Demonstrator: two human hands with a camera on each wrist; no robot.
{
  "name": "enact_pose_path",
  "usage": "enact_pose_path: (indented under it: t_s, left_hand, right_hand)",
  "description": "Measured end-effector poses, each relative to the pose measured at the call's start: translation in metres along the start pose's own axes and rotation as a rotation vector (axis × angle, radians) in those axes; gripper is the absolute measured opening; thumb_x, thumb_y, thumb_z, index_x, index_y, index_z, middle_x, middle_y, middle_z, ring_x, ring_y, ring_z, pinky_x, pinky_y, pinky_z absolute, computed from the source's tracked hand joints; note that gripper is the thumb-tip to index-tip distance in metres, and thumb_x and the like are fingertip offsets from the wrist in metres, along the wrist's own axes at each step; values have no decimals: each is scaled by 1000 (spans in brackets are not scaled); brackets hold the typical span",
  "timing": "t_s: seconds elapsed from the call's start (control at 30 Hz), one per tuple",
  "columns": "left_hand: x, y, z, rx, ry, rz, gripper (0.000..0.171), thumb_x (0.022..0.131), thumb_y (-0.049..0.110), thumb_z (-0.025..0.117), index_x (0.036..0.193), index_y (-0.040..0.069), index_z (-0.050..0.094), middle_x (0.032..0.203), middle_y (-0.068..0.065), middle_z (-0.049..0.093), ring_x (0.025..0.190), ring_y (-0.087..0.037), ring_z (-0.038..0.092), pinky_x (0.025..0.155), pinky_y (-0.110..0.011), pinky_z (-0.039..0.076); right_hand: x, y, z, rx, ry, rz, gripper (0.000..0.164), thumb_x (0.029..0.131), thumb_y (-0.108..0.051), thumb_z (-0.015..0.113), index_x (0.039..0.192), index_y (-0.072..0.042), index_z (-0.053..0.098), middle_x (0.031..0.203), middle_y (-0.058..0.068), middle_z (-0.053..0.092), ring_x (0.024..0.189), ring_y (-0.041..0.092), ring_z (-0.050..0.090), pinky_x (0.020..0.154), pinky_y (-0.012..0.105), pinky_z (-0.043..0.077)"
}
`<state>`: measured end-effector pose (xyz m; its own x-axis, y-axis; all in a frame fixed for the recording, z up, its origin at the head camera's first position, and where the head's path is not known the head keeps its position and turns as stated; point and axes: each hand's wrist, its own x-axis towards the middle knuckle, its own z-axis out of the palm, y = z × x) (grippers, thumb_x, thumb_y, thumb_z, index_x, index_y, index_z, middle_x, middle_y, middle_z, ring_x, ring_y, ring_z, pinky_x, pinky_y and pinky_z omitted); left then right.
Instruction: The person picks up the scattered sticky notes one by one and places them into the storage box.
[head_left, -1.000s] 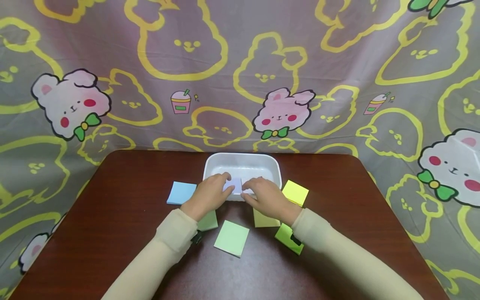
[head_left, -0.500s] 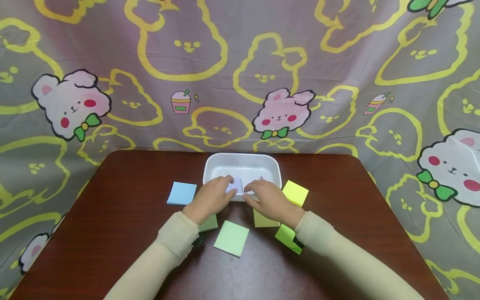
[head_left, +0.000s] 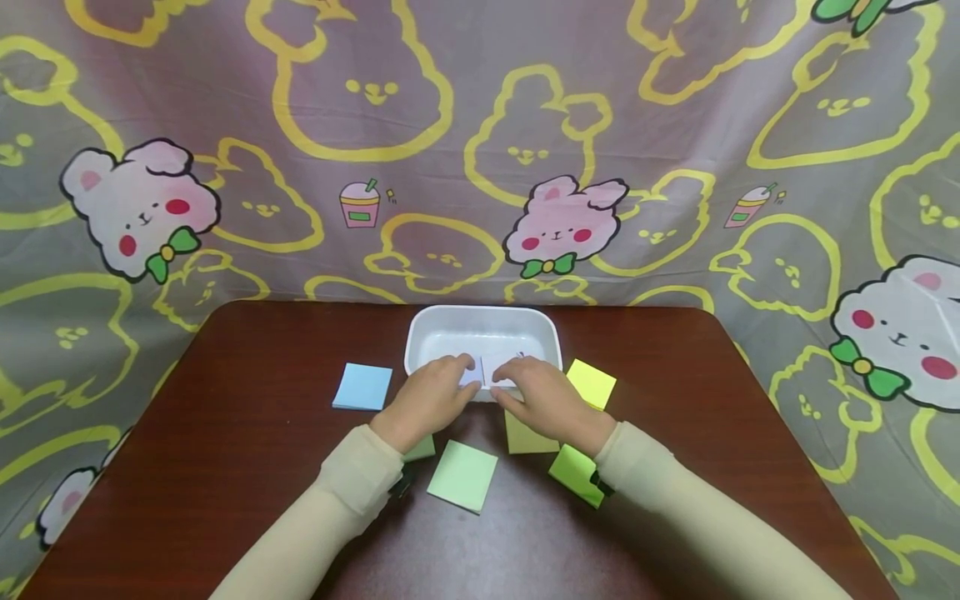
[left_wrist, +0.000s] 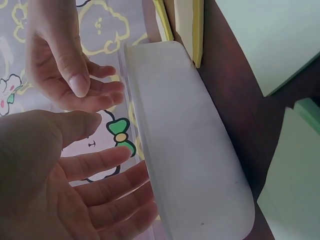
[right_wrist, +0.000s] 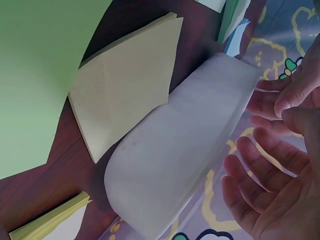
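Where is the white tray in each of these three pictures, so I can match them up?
Head: the white tray sits just below the picture's middle, at the table's far side.
Left wrist: the tray runs down just right of the middle.
Right wrist: the tray slants from bottom left to upper right.
Shared landmark: the tan pad, below the tray, top centre and left of the tray, respectively.
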<state>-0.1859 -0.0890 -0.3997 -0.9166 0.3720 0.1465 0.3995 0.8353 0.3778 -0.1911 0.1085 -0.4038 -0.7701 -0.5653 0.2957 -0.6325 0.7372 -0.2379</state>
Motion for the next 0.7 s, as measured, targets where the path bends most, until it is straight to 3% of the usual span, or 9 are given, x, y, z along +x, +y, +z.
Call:
enact_pose_path:
  t_s: [0.7]
  left_hand:
    - [3,7,1,14,-15,35,30,95,30,60,115,8,62,103,-9,70,95,-24,67,84,-40,53]
  right_hand:
    - [-8,3,-1,9,-9,42,23,94,-30,61,104,-11,71,98,1,73,94,19,67,81,37,55]
